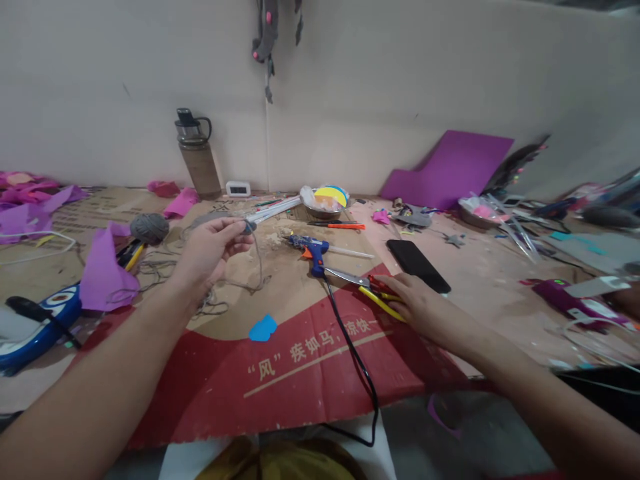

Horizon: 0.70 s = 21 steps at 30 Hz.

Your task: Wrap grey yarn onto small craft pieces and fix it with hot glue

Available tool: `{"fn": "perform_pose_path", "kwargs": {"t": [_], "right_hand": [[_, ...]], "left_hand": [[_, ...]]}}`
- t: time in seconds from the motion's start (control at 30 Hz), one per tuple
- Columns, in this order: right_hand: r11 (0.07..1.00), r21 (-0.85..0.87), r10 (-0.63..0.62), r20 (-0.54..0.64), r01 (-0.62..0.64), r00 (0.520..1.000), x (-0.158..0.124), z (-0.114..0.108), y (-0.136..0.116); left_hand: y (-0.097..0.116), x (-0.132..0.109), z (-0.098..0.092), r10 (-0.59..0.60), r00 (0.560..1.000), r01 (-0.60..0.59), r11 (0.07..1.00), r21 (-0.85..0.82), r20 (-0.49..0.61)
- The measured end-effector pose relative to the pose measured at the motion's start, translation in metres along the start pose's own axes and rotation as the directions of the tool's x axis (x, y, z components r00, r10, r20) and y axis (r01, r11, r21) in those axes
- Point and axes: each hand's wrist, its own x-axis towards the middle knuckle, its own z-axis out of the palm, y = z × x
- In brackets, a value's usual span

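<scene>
My left hand (213,250) is raised over the cardboard, thumb and fingers pinched on grey yarn (261,263). A small dark grey-blue bit shows at its fingertips, too small to make out. The yarn hangs down and trails in loose loops towards a grey yarn ball (149,228) on the left. My right hand (413,298) is closed round the red and yellow handles of scissors (345,275), whose blades point left. Close to the blade tips lies a blue hot glue gun (316,252) with a white glue stick in its back. A blue scrap (263,327) lies nearer me.
A black phone (418,265) lies beyond my right hand. The glue gun's black cord (350,340) runs over the cardboard's front edge. At the back stand a bottle (199,160), a small white clock (238,189) and a bowl (325,212). Purple sheets (450,170) lean on the wall.
</scene>
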Motion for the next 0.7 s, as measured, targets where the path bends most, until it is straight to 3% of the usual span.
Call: {"fn": "perform_pose_path", "kwargs": {"t": [0.17, 0.33, 0.5, 0.7], "right_hand": [[0.987, 0.161, 0.013, 0.034, -0.019, 0.999, -0.012, -0.005, 0.027], [0.961, 0.19, 0.222, -0.103, -0.2, 0.97, -0.016, -0.005, 0.043], [0.98, 0.029, 0.201, -0.141, -0.199, 0.969, 0.018, -0.011, 0.059], [0.995, -0.091, 0.021, -0.056, -0.026, 0.998, 0.078, -0.014, 0.072]], "left_hand": [[0.002, 0.002, -0.003, 0.001, 1.0, -0.002, 0.999, -0.043, -0.028], [0.0, 0.003, -0.003, -0.007, 1.0, 0.008, 0.998, -0.061, 0.016], [-0.002, 0.001, -0.001, -0.035, 0.998, 0.037, 0.999, -0.032, 0.053], [-0.002, -0.001, 0.002, -0.069, 0.994, 0.067, 0.998, 0.02, 0.089]]}}
